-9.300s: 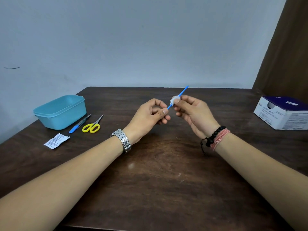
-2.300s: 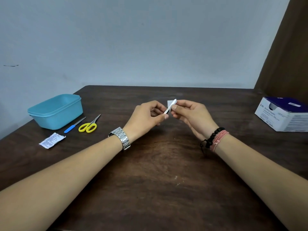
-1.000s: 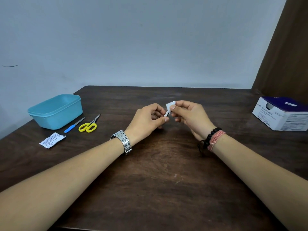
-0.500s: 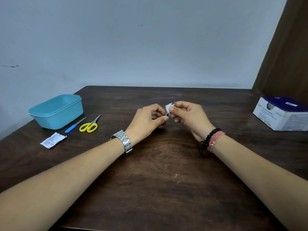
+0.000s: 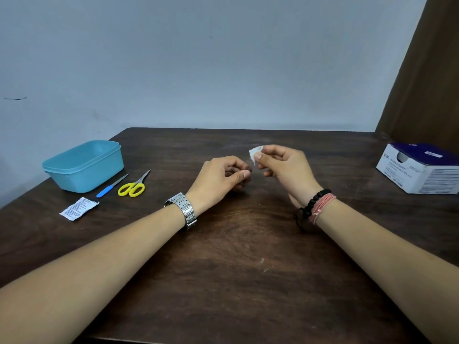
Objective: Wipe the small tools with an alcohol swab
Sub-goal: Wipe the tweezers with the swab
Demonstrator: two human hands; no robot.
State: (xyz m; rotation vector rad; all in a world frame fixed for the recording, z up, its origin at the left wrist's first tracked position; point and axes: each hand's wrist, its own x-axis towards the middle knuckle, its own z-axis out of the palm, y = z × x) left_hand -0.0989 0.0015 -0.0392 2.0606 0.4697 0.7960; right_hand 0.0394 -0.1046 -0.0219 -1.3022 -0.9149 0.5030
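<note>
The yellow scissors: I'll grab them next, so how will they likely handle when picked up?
The scissors look small, so probably light. Thin metal blades suggest stiffness. They lie flat on the table with blades closed, so rolling seems unlikely; the plastic loops should give an easy pinch.

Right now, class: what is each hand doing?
Left hand: fingers curled, pinching something small; what it is cannot be told.
Right hand: pinching the white swab.

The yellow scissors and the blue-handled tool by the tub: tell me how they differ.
The yellow scissors have two looped handles and short paired blades; the blue-handled tool is one slim straight stick. The tool lies nearer the teal tub, the scissors nearer the hands. Both lie flat, metal ends pointing away.
</note>
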